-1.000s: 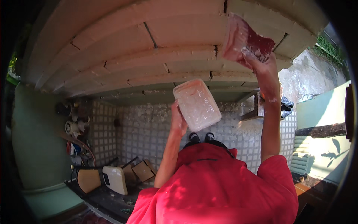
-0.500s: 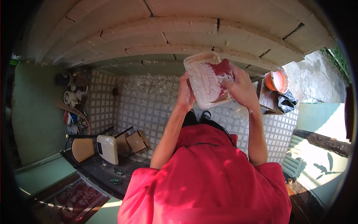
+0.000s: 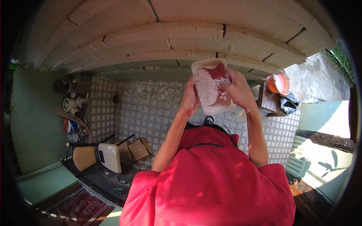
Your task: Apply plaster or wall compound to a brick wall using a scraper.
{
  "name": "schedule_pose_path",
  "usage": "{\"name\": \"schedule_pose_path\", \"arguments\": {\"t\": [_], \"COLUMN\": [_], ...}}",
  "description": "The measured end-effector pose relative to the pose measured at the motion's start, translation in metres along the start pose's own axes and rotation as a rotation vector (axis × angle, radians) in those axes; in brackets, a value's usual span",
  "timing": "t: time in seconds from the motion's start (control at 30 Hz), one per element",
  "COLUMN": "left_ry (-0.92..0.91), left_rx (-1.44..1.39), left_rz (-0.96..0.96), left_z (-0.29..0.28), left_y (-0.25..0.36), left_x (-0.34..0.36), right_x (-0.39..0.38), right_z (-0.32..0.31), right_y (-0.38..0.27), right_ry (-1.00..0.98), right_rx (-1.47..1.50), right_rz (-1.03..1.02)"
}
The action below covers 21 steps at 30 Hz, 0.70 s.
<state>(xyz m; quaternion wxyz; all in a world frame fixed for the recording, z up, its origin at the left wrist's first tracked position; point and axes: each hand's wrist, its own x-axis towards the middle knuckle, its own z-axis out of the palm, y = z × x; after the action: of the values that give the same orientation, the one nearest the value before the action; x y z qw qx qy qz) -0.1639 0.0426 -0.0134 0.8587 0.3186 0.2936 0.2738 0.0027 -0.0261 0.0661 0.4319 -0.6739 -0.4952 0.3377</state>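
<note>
My left hand (image 3: 190, 98) grips the left side of a shallow, pale rectangular tub (image 3: 215, 110), holding it up in front of me near the wall. Whitish paste (image 3: 206, 86) is smeared over the tub's inside. With my right hand (image 3: 240, 91) I hold a flat dark-red scraper (image 3: 219, 72) with a notched, curved edge. The scraper lies over the tub, and some paste clings to it. My right thumb rests on its face, while the other fingers are mostly hidden behind it. White residue marks both hands.
A block wall (image 3: 188, 34) with open joints rises close ahead. At right, an orange bucket (image 3: 279, 83) and black plastic bag (image 3: 289, 103) sit on a wooden bench (image 3: 270, 100). Chairs (image 3: 109, 157) and a cardboard box (image 3: 140, 148) stand lower left; cans (image 3: 69, 105) line the left side.
The tub has come slightly toward me and to the right. The scraper has shifted leftward over the tub, with my right hand following it.
</note>
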Motion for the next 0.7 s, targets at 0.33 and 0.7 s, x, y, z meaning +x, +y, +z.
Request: {"name": "schedule_pose_path", "arguments": {"t": [0.33, 0.7], "left_ry": [-0.007, -0.049], "left_rx": [0.077, 0.128], "left_rz": [-0.074, -0.179], "left_z": [-0.053, -0.083], "left_y": [0.057, 0.101], "left_x": [-0.005, -0.002], "right_x": [0.032, 0.021], "right_z": [0.062, 0.082], "right_y": [-0.005, -0.023], "right_ry": [-0.121, 0.074], "right_rx": [0.358, 0.791], "right_rz": [0.161, 0.272]}}
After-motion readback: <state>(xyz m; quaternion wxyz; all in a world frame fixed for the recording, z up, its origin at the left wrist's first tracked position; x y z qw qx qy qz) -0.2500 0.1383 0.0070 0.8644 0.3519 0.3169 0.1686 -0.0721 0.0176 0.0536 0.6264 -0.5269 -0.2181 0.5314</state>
